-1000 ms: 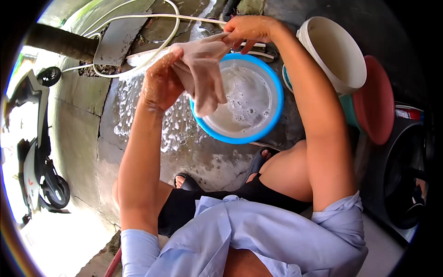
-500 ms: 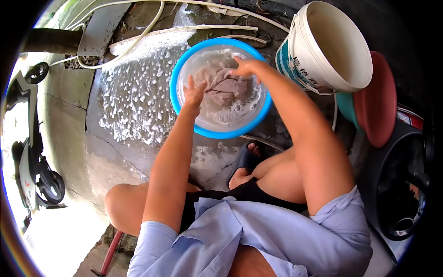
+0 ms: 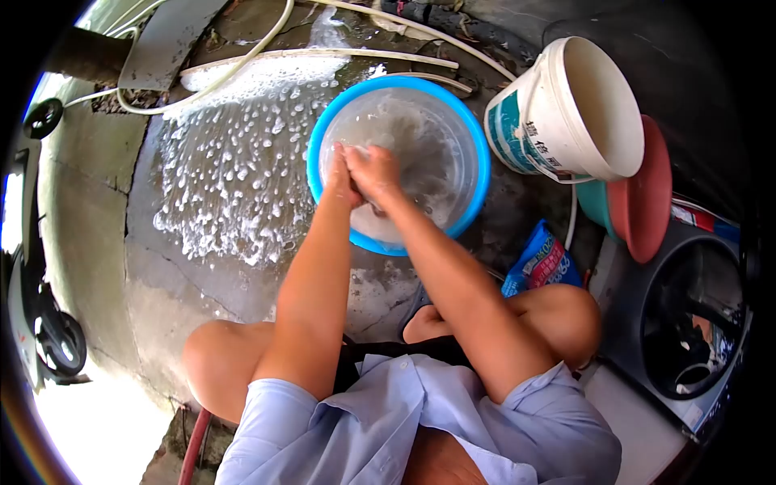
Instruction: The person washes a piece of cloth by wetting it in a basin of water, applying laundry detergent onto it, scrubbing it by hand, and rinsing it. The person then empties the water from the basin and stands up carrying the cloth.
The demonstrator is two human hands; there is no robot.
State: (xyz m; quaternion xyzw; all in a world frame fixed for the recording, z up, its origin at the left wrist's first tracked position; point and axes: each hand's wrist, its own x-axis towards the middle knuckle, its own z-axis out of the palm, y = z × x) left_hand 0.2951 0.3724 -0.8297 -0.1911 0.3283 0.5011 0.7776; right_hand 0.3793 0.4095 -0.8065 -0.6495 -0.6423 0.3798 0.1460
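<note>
Left hand (image 3: 341,179) and right hand (image 3: 377,170) are meeting inside the blue-rimmed basin (image 3: 482,174), fingers curling close together; whether they are gripping anything, one cannot tell, the undersides being hidden. The basin is sitting on the wet ground (image 3: 190,279) between the foam (image 3: 234,178) and the white bucket (image 3: 537,105), holding cloudy water (image 3: 428,170). It is probably weighing heavily, its thin-looking wall flexing when lifted and its wet rim feeling slippery; opposite rim edges are offering the steadiest hold.
</note>
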